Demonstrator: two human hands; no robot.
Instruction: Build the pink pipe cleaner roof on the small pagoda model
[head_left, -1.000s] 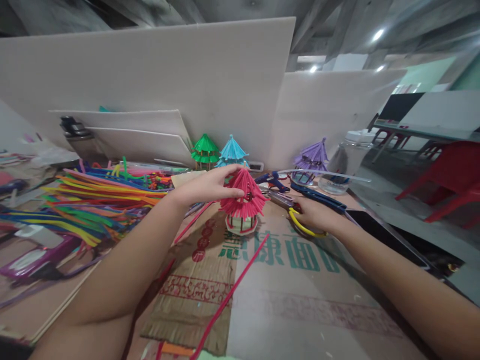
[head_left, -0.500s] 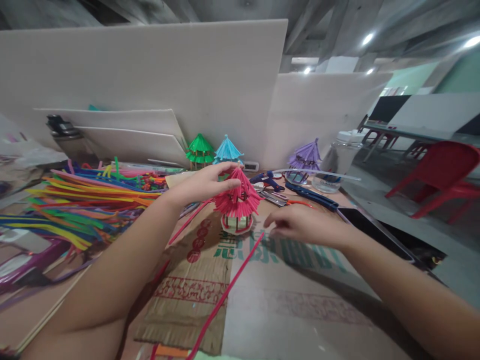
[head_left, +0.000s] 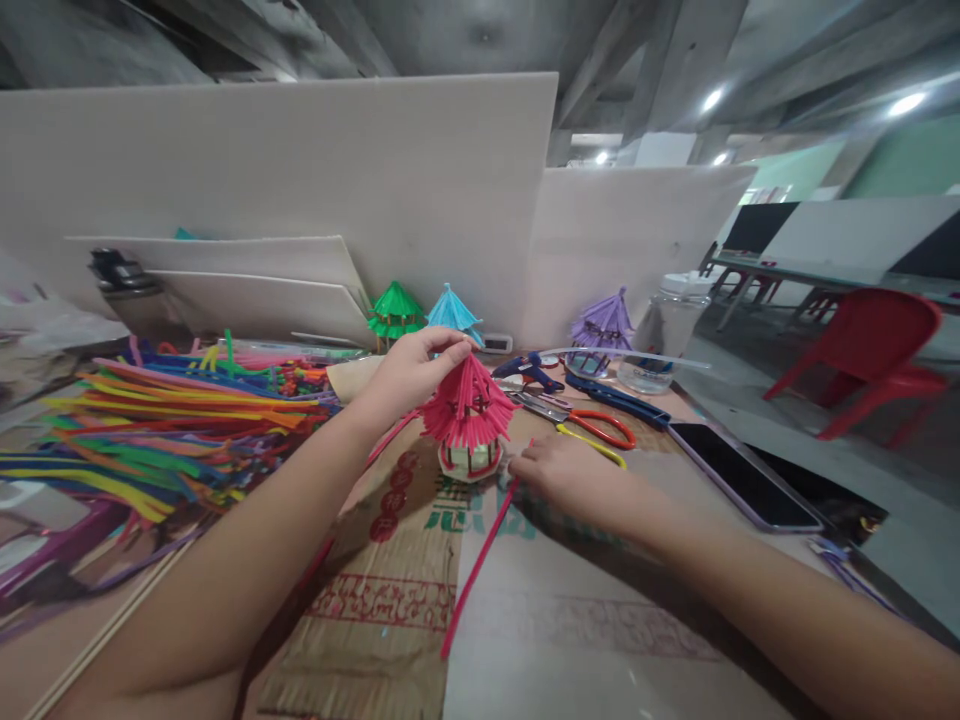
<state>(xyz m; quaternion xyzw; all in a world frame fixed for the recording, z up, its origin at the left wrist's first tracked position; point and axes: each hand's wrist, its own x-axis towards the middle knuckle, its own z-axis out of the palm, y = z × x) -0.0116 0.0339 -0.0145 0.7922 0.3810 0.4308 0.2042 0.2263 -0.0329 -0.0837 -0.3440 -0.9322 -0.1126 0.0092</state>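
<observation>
green chinese chars, partly behind r hand, & red circled chars on cardboard, too blurred to read.

The left hand pinches the peak of a pink model pavilion, upright on printed cardboard. Just beside its base, the right hand grasps a pink pipe cleaner. Behind stand a green pavilion, a blue pavilion and a purple pavilion. Orange-handled scissors lie near a glue gun; colourful pipe cleaners are heaped at left.

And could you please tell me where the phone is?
In the head view, the phone lies on the right, beside the dark blue tool, beyond the right hand.
</observation>
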